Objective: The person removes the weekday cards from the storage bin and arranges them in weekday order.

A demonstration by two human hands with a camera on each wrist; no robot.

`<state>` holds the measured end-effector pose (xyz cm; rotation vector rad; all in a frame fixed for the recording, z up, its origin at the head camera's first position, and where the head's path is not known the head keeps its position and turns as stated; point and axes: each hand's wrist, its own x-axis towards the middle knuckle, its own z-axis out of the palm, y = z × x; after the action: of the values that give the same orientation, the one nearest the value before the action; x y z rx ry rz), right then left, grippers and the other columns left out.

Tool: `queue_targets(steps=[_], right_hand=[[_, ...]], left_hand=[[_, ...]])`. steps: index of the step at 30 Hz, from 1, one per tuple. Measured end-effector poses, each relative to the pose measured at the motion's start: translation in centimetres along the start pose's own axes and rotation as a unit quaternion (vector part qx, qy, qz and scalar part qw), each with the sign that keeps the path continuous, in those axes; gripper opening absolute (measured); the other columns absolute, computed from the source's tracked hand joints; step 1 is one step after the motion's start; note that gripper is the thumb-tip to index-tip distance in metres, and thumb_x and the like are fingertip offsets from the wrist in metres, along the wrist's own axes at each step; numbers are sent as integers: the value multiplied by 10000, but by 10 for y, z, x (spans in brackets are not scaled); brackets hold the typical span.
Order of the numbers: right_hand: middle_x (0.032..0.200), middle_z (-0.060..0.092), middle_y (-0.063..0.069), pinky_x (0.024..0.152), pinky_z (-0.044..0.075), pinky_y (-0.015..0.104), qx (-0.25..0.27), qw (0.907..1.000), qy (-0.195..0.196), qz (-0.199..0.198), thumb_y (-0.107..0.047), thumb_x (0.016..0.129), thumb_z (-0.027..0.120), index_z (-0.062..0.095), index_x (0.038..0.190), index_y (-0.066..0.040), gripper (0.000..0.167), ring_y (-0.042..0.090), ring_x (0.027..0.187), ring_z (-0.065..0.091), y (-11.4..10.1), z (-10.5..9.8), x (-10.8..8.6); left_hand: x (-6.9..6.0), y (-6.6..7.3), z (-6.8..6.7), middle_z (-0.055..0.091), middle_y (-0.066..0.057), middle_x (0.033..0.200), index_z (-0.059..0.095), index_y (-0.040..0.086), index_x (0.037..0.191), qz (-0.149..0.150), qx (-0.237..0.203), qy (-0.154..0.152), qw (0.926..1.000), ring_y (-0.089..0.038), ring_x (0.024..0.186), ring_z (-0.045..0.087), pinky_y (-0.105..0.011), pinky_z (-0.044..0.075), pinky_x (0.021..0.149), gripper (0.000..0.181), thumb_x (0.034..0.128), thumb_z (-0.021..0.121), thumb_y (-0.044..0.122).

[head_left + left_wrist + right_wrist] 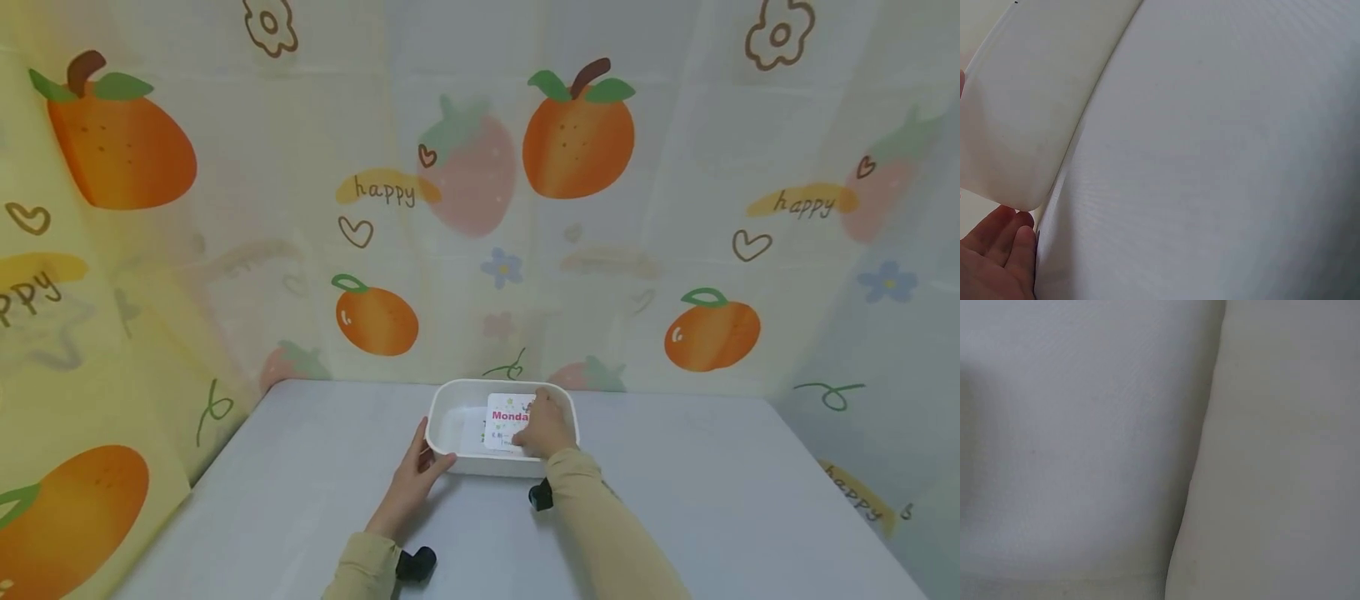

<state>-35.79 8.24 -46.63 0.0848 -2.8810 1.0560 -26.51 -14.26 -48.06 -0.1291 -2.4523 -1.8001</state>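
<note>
A white rounded plastic bin (486, 467) sits toward the back of the table. My left hand (416, 475) holds it at the front left corner, thumb on the front rim and fingers around the left end. In the left wrist view, the fingers of my left hand (997, 256) touch the end of the bin (1029, 100) low down. My right hand (547, 427) reaches inside the bin and grips a white card (504, 429) printed "Monday", partly covered by the fingers. Beneath it lies another white card (472, 427), mostly hidden. The right wrist view shows no fingers, only pale surfaces.
A white cloth covers the table (315, 450). Behind it hangs a curtain (465, 317) printed with oranges and strawberries, and a yellowish curtain side (97, 400) stands at the left. Black wrist cameras are strapped at both sleeves.
</note>
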Motion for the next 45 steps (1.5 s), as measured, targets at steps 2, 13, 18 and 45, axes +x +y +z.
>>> queue_targets(steps=[2, 13, 18, 45], right_hand=[[1107, 520, 200, 920, 432, 433, -65, 9999, 99, -82, -88, 612, 861, 323, 1294, 64, 882, 335, 1012, 532, -3, -1, -1], [1371, 372, 218, 964, 394, 467, 491, 9981, 267, -258, 97, 755, 652, 272, 1414, -9, 768, 400, 1124, 467, -18, -6, -4], [1374, 384, 220, 1005, 355, 449, 576, 9975, 190, -353, 185, 732, 543, 303, 1405, 19, 734, 371, 1170, 439, -19, -16, -2], [1295, 318, 259, 683, 501, 209, 2671, 9602, 279, 769, 15, 883, 548, 173, 1452, -4, 681, 297, 987, 487, 72, -127, -27]], left_hand=[[0, -2, 1, 329, -263, 1407, 149, 73, 1487, -5, 21, 52, 10000, -391, 1262, 353, -464, 295, 1041, 817, 875, 657, 261], [10, -26, 3, 370, -216, 1396, 155, 153, 1497, -98, 120, 204, 9997, -378, 1244, 383, -483, 324, 1020, 835, 858, 669, 309], [12, -26, 1, 341, -201, 1423, 147, 165, 1498, -187, 42, 147, 9997, -357, 1264, 367, -454, 313, 1034, 846, 855, 670, 337], [9, -22, 4, 314, -213, 1436, 147, 157, 1498, -83, 40, 108, 9999, -355, 1277, 349, -438, 304, 1041, 841, 859, 670, 316]])
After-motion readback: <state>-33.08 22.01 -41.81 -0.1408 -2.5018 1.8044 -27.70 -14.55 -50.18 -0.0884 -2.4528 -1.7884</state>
